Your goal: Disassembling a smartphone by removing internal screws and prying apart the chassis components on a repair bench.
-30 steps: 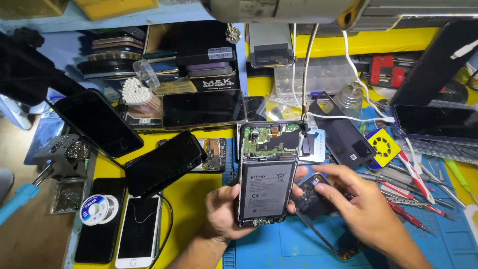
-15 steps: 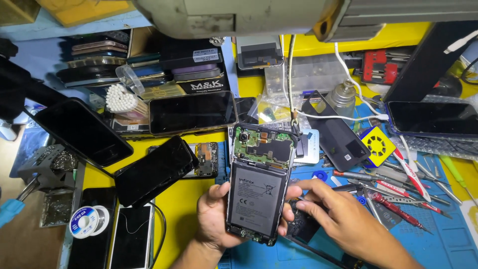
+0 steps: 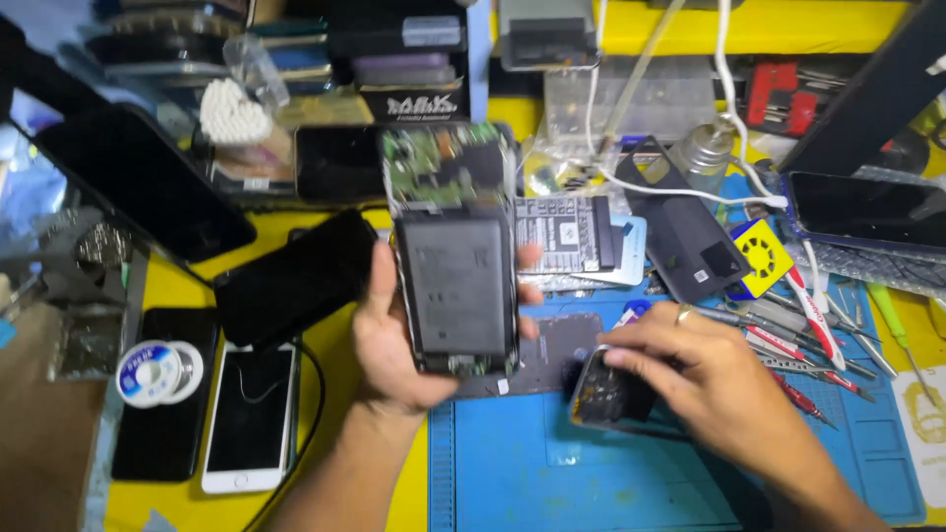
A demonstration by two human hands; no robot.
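- We see a yellow worktop (image 3: 177,286) crowded with clutter from edge to edge.
- We find a blue work mat (image 3: 512,463) lying on its lower right part.
- We note stacked boxes and phones (image 3: 394,59) lining the far edge, along with a clear plastic case (image 3: 631,99).
- We see white cables (image 3: 729,59) hanging down from above.
- Light falls bright and even, somewhat bluish at left.

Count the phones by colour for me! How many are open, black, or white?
Opened phone, held in the left hand: 1
Black phones lying shut on the yellow table: 4
White phone: 1
Total: 6
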